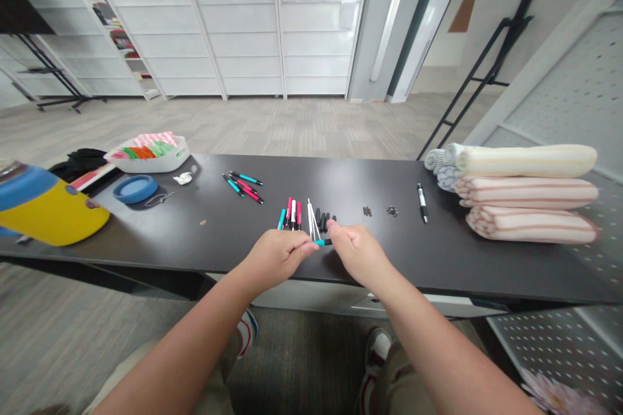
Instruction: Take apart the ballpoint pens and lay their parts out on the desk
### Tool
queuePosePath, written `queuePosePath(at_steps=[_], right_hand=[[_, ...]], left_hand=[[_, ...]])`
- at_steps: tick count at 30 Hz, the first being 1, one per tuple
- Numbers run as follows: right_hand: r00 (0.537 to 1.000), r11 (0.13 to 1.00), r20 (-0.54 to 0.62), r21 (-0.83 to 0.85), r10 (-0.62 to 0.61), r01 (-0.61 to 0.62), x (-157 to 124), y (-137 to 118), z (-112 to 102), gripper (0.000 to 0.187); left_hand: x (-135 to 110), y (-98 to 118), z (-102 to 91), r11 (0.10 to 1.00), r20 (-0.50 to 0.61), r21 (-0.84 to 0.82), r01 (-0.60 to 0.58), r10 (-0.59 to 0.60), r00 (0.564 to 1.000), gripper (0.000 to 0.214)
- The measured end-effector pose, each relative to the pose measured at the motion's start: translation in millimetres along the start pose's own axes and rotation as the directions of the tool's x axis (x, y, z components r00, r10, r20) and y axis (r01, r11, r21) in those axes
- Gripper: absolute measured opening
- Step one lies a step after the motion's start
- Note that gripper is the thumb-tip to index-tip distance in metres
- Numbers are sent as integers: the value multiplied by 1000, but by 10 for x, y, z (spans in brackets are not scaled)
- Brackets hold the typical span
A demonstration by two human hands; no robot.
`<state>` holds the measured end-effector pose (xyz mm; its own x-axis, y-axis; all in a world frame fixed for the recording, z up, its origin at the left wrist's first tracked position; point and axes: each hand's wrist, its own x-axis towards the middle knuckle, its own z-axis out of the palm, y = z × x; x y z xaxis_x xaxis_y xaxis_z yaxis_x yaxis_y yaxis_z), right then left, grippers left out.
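Between my two hands, low over the table's front part, is a teal pen (322, 242) with a black end, lying crosswise. My left hand (278, 253) is closed on its teal side. Fingers of my right hand (357, 249) are closed round the black end. Just beyond the hands lie red, white and teal pen barrels (293, 213), thin white refills (312, 217) and several black pen grips (323, 219). Small metal springs (366, 211) and other tiny metal parts (392, 211) lie in two groups to the right.
Several teal and red pens (244, 187) lie left of centre. A white pen (422, 203) with black grip is at right, near rolled towels (528, 194). On the left are a blue lid (135, 189), a white basket (168, 161) and a yellow-blue object (48, 207).
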<state>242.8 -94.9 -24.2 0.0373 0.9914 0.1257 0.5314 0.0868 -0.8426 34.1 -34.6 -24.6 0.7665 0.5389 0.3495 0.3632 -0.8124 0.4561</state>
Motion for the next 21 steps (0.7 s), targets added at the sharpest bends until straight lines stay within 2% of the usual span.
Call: queuePosePath(at_steps=[2,5,9,14,17,21], right_hand=[[992,990,-10,-56,-127,127,-19,-17,-26,55],[964,955,11,-137,-265,264,-24,-22,-83,51],[976,953,62,-211,-207,215,3,51,-178,36],[989,986,91,-106,-116,125,5,167,-237,20],[988,993,123,-55,-95,102,1,164,-262,25],[975,985,180,-89,-132,149,8,155,-291,31]], left_hand=[[31,-2,-37,987,93,-155,52,-37,995,43],[46,-8,-54,969,107,-217,118,-97,990,40],[25,-24,3,985,25,-11,170,-170,985,37],[-1,-42,67,964,32,230,136,-147,989,39],[-3,-40,75,950,35,285,124,-139,990,39],[-13,-29,85,936,34,346,65,-82,996,38]])
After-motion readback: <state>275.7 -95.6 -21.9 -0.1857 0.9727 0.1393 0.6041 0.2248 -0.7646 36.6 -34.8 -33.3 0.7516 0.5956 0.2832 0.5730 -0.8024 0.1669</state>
